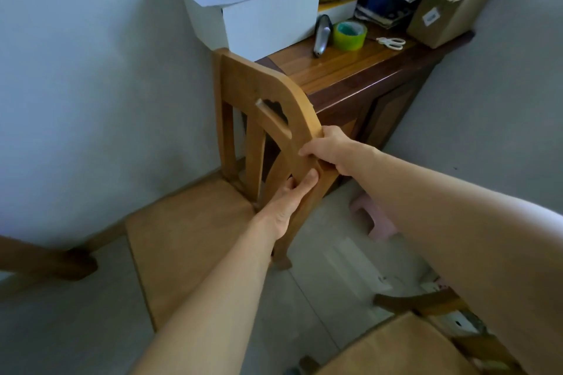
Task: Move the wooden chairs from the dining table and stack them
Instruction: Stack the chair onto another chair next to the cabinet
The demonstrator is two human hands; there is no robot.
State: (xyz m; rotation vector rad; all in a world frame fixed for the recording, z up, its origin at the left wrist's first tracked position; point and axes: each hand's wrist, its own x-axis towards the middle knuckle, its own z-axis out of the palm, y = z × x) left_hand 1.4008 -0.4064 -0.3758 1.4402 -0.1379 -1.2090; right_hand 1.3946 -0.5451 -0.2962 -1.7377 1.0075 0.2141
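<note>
A light wooden chair [189,240] stands by the wall, its slatted backrest toward a dark cabinet. My left hand [288,201] grips the near post of the backrest from below. My right hand [330,151] grips the curved top rail just above it. A second wooden chair [396,347] shows its seat at the lower right, partly hidden by my right arm. A wooden leg or rail of another piece [45,259] juts in from the left edge.
The dark wooden cabinet [359,76] behind the chair carries a white box [259,6], a green tape roll [349,35], white scissors [391,42] and a cardboard file box [447,9]. A pink stool [374,219] sits on the tiled floor beside the chair.
</note>
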